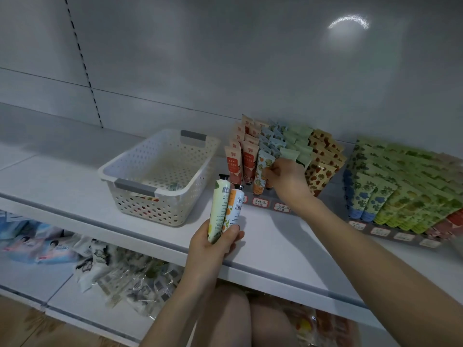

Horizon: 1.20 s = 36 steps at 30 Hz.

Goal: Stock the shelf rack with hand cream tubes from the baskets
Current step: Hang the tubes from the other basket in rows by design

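Two hand cream tubes (a pale green tube [218, 209] and a white-and-orange tube [235, 209], caps up) are gripped side by side in the left hand [213, 246], held over the front edge of the shelf [62, 181]. An orange-flowered tube [261, 171], stood cap-down in the front row of the shelf rack [260, 203], is pinched near its top by the curled fingers of the right hand [288, 179]. The white basket [150, 209] is set on the shelf just left of that rack, with a few items seen at its bottom; a second rack [380, 231] of green and blue tubes is placed to the right.
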Available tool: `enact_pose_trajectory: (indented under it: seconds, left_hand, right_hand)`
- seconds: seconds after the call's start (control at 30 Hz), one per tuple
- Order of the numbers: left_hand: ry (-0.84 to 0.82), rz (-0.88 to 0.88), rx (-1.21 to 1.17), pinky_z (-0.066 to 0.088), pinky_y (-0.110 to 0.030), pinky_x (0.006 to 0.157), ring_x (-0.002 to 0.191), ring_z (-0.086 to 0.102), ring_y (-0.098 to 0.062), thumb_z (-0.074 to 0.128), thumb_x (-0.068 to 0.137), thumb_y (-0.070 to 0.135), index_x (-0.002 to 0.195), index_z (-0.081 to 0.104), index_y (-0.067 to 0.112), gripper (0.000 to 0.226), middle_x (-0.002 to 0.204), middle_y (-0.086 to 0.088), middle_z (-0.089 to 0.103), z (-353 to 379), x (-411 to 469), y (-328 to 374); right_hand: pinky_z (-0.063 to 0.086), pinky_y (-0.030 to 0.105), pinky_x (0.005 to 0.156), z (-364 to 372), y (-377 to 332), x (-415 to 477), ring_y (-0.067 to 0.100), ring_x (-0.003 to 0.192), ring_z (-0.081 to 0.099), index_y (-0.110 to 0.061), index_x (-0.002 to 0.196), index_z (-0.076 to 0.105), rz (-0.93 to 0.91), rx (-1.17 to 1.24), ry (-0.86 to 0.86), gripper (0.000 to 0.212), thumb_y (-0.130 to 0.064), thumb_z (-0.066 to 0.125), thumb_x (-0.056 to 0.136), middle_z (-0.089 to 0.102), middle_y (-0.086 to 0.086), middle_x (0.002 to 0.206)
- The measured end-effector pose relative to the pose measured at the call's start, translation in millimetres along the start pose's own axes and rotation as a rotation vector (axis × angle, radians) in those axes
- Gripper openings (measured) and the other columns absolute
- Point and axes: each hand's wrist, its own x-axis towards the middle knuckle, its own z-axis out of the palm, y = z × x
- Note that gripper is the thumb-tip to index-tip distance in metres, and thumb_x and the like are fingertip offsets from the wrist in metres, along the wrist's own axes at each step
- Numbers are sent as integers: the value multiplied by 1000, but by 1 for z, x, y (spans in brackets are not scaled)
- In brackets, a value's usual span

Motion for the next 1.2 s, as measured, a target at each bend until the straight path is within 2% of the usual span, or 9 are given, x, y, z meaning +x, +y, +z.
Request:
enact_pose_trajectory:
  seconds: [0.17, 0.33, 0.57, 0.7, 0.9, 1.07, 1.17, 1.2]
  left_hand:
    - [-12, -6, -6, 53, -35, 82, 82, 69, -12, 61, 87, 12, 101, 61, 17, 15, 90, -6, 69, 3, 1, -1]
    - [-13, -7, -14, 54, -34, 83, 85, 70, -14, 61, 87, 14, 102, 62, 17, 16, 89, -5, 71, 1, 0, -1]
    - [6, -7, -33, 54, -34, 82, 86, 70, -16, 62, 86, 14, 101, 63, 17, 16, 85, -1, 73, -4, 0, 0]
    - [4, -8, -33, 53, -35, 83, 86, 70, -16, 63, 85, 15, 102, 63, 16, 17, 84, 0, 73, -4, 1, 0]
    - [-5, -14, -41, 53, -35, 83, 87, 70, -17, 63, 85, 15, 103, 63, 16, 17, 85, -1, 73, -3, 0, 0]
    - [-12, -11, -44, 55, -33, 82, 86, 70, -16, 61, 86, 14, 104, 62, 16, 18, 87, -1, 73, -1, -1, 2]
    - [-31, -24, -92, 58, -28, 74, 85, 71, -19, 59, 88, 14, 106, 61, 15, 19, 94, -6, 73, 0, -2, 6]
    - [-44, -32, -119, 58, -26, 70, 85, 71, -21, 58, 88, 14, 105, 61, 17, 18, 94, -7, 73, 0, -4, 8]
  right_hand:
    - [40, 33, 63, 1, 1, 2, 36, 79, 58, 10, 92, 60, 5, -42, -10, 27, -15, 50, 94, 62, 27, 89]
    - [45, 36, 67, -1, -2, -1, 31, 77, 57, 9, 95, 59, -8, -60, -8, 27, -16, 50, 94, 63, 25, 90]
    - [34, 29, 56, -4, -4, -2, 21, 70, 50, 7, 90, 58, -15, -72, -13, 27, -20, 54, 93, 56, 16, 78]
    - [31, 30, 54, -5, -4, -2, 21, 68, 47, -2, 80, 53, -14, -73, -20, 22, -20, 54, 93, 52, 13, 74]
    - [38, 30, 61, -8, -4, -2, 23, 70, 51, 4, 87, 58, -22, -2, 0, 22, -18, 55, 91, 57, 16, 76]
    - [51, 42, 77, -11, -3, -2, 33, 83, 62, 6, 95, 61, -30, -26, 23, 27, -21, 55, 91, 66, 22, 88]
    - [53, 42, 80, -18, -4, -7, 29, 81, 65, 1, 99, 64, -32, 46, 80, 25, -20, 55, 92, 68, 18, 87]
    - [54, 41, 78, -22, -4, -9, 28, 77, 66, 0, 95, 65, -46, 101, 116, 22, -20, 56, 92, 69, 17, 84]
